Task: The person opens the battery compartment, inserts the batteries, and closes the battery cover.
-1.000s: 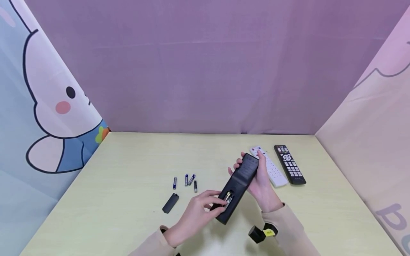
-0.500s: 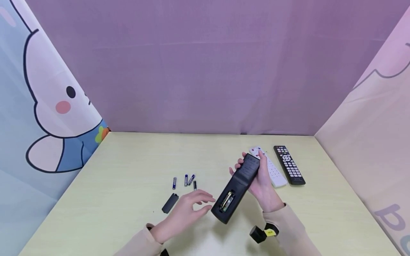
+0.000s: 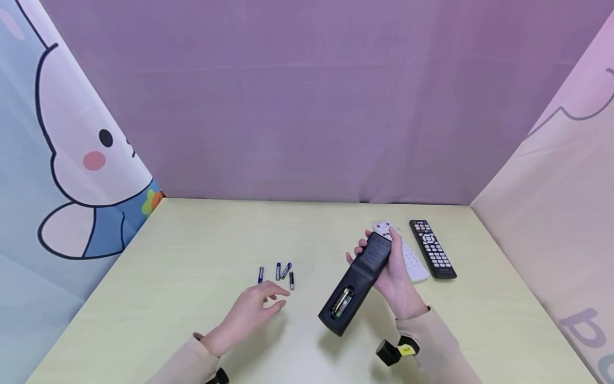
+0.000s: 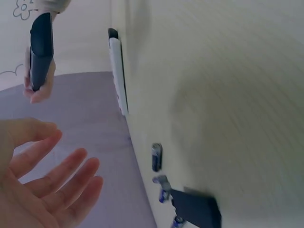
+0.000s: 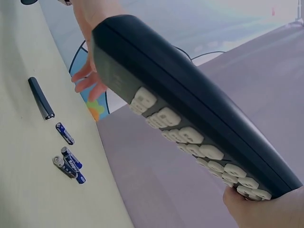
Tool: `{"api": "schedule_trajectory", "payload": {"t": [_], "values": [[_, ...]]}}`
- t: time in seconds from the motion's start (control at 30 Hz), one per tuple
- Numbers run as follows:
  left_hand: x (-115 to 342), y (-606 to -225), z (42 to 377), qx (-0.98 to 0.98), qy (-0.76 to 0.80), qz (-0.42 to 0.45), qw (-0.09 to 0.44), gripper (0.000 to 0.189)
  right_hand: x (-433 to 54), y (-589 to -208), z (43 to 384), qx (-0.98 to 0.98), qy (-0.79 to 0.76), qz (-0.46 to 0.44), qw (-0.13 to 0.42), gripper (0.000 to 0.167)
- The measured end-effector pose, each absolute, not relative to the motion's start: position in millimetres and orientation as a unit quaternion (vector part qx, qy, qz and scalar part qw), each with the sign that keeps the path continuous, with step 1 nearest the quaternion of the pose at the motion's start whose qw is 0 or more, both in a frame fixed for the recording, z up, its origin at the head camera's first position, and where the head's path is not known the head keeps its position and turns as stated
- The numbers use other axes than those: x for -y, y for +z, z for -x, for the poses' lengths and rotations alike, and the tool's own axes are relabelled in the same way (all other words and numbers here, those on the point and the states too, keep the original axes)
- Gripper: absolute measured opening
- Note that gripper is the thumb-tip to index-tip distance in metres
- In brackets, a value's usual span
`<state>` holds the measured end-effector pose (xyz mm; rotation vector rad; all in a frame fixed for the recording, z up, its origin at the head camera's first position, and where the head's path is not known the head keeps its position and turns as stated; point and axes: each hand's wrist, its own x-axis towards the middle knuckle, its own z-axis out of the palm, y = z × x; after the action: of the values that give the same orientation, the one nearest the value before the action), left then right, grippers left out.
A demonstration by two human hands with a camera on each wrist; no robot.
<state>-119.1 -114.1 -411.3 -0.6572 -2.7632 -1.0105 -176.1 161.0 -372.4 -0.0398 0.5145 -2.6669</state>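
My right hand [image 3: 394, 280] grips a black remote control [image 3: 361, 273] above the table, its back turned up and its lower end tilted toward me. The battery compartment is uncovered, and a battery [image 3: 342, 303] lies inside it. In the right wrist view the remote's pale buttons [image 5: 190, 135] face away from the back. My left hand [image 3: 249, 309] hovers over the table with fingers parted and nothing in them. Just beyond its fingertips lie several small blue-and-silver batteries [image 3: 291, 280]. The dark battery cover [image 4: 197, 208] shows below the hand in the left wrist view; in the head view the hand hides it.
Behind my right hand a white remote control [image 3: 414, 266] lies partly covered from view. Another black remote control [image 3: 433, 249] lies to its right, buttons up. A purple cloth [image 3: 307, 106] hangs along the table's back edge, with printed cloths at both sides.
My left hand has come away from the battery compartment and moved left, over the battery cover and close to the loose batteries. My right hand holds the remote almost unmoved.
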Motion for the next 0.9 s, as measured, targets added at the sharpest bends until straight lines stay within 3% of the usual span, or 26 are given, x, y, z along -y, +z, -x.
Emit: {"api": "schedule_trajectory", "payload": {"t": [0.67, 0.9], "values": [[138.4, -427.1, 129.9, 0.955, -0.247, 0.147, 0.07, 0.018, -169.8, -377.6, 176.3, -0.185, -0.959, 0.029, 0.212, 0.042], [143.1, -432.6, 136.0, 0.96, -0.246, 0.132, 0.034, 0.025, -170.7, -377.1, 176.3, -0.185, -0.96, 0.025, 0.21, 0.041]]}}
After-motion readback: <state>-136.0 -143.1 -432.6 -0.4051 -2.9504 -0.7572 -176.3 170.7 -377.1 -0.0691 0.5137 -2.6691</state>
